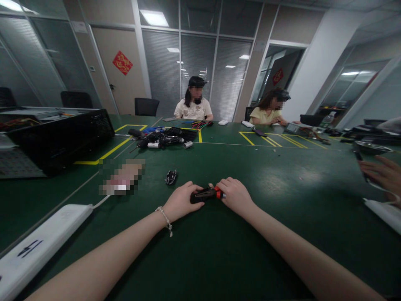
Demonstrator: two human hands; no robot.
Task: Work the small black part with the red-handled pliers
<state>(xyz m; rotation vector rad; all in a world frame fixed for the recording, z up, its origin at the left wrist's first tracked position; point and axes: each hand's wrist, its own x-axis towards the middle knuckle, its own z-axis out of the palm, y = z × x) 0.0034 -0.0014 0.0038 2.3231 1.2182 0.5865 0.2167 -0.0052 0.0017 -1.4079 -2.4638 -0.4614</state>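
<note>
Left hand [180,200] grips the dark end of a black-and-red device [205,194] in the head view, thumb on the near side and fingers on the far side; a pale bracelet [165,219] circles that wrist. Right hand [234,193], fingers curled, holds the device's red end, where a small bluish tip shows; what exactly the device is, I cannot tell. It sits between both hands above the middle of the green tabletop [282,234], toward the near edge. Just beyond the left hand lies a small black piece [171,177]. Toward the tabletop's near left corner runs a white power strip [46,246], its cable [102,201] reaching a blurred patch. A black computer case [62,140] stands along the left side. Nearer the far edge, left of centre, lies a heap of dark tools [163,137], with coloured wires [200,124] behind. Two people sit at the far edge. At the right side, another person's hand [380,171] holds something dark, near a metal bowl [372,147].
</note>
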